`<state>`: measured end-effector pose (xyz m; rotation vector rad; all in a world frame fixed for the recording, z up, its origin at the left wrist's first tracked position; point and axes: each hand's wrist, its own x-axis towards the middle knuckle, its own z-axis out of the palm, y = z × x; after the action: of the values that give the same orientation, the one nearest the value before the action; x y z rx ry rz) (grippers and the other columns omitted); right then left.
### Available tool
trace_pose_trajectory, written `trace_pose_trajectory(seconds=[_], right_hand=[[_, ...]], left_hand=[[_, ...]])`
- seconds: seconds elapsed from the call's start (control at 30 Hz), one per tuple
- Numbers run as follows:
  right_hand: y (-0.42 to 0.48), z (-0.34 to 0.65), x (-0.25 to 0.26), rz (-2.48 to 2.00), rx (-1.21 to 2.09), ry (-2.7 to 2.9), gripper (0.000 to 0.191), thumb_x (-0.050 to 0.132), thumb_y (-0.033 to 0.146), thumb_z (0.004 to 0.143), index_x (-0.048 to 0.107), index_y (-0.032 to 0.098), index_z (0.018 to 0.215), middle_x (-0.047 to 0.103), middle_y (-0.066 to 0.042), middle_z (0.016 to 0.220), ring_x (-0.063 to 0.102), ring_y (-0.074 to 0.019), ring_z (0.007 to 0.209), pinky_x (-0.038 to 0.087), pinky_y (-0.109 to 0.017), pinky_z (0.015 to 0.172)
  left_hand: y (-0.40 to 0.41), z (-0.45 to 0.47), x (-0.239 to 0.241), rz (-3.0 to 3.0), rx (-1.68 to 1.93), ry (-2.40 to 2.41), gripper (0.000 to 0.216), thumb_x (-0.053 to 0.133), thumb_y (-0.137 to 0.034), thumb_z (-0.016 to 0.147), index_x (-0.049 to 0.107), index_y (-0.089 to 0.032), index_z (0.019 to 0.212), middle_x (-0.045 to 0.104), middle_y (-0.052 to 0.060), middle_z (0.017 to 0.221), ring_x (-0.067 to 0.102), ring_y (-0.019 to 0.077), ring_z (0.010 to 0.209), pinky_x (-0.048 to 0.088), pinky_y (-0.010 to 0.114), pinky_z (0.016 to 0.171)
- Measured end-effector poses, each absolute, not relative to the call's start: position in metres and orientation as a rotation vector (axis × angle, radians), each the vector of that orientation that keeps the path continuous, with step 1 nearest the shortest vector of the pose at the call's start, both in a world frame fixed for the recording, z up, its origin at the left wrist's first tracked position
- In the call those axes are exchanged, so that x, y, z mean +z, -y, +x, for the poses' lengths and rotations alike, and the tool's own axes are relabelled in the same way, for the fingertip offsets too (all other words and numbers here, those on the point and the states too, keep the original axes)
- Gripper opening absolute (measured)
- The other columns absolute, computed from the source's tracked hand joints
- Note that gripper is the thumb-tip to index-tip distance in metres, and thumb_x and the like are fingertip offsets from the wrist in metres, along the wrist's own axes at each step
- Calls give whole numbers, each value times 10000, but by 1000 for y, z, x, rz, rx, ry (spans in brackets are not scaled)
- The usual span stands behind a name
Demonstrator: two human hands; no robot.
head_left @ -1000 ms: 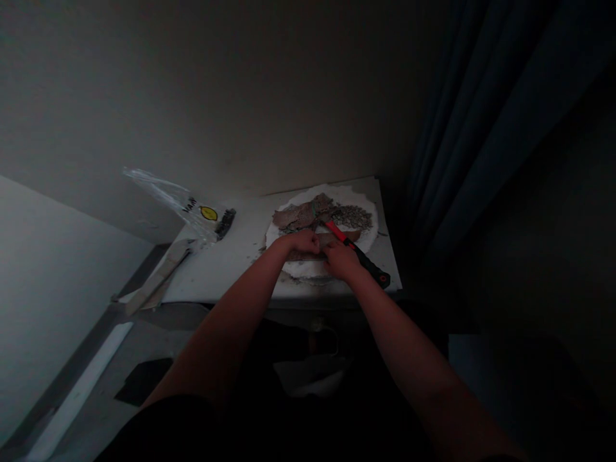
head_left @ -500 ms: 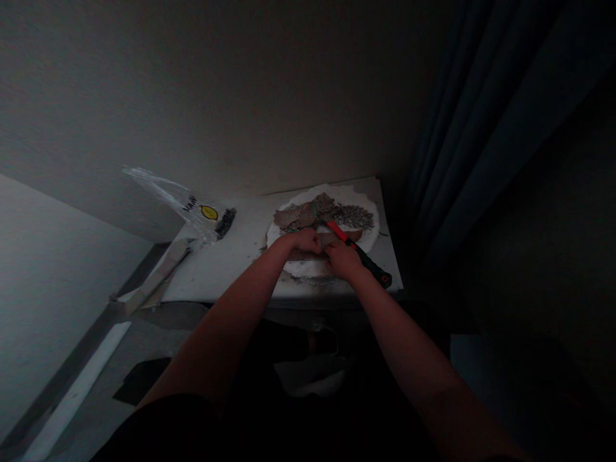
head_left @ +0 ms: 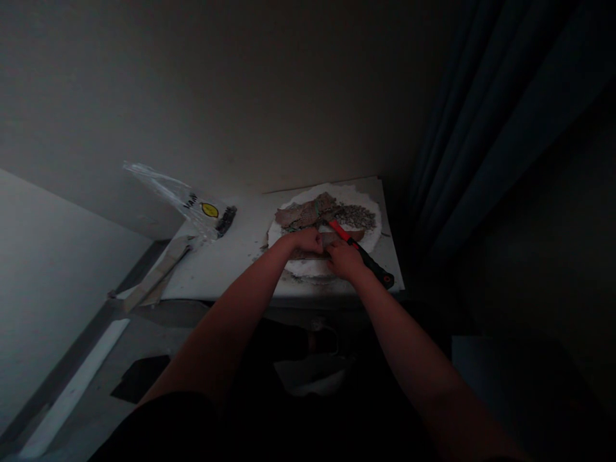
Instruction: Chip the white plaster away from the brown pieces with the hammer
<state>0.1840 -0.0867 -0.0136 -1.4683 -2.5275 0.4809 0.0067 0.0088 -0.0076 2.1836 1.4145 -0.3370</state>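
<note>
A white round slab [head_left: 366,240] lies on a low white table [head_left: 226,263] against the wall. Flat brownish pieces [head_left: 303,215] and a heap of small grey crumbs [head_left: 359,217] lie on the slab. My left hand [head_left: 304,240] is curled shut on a brown flat piece [head_left: 327,240] at the slab's near side. My right hand [head_left: 344,260] is closed on the same piece from the right. A hammer with a red and black handle [head_left: 363,253] lies on the slab beside my right hand, its head among the pieces.
A clear plastic bag [head_left: 187,202] with a yellow label lies on the table's left part. Pale boards [head_left: 156,276] lean at the table's left edge. A dark curtain [head_left: 481,128] hangs to the right. The floor below is dim.
The view has drifted slightly. Both hands stay closed on the brown piece at nearly the same spot; the hammer has not moved.
</note>
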Motion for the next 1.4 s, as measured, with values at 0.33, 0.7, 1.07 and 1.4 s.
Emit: trace_pose_trajectory(seconds=[0.33,0.7,1.07,1.4], right_hand=[[88,185,-12,-1455,505,2515,382,539,215,912,653,144,1269,616,-157,1329,507,-269,1313,459,-372,1042],[87,184,-13,-1467,513,2517,410,550,203,899,637,151,1295,579,-148,1399,489,-271,1328,450,-394,1056],[86,183,-16,-1464,483,2521,414,569,217,896,634,129,1296,606,-159,1347,505,-277,1316,455,-376,1054],[87,183,-15,-1453,449,2527,349,542,198,911,674,117,1224,622,-173,1306,525,-288,1289,487,-391,1011]], left_hand=[[0,0,-3,2422,-176,-1228,142,620,-278,735,699,-161,720,673,8,746,602,148,750,426,233,710],[20,0,-2,2753,-266,-1245,169,570,-272,859,709,-180,830,696,84,1033,645,214,927,429,283,768],[13,8,5,2745,-221,-1208,170,613,-314,801,646,-154,849,649,81,951,604,191,795,397,288,680],[17,-23,1,2614,203,-1070,142,533,-289,862,597,-169,820,614,92,1030,594,204,979,467,320,892]])
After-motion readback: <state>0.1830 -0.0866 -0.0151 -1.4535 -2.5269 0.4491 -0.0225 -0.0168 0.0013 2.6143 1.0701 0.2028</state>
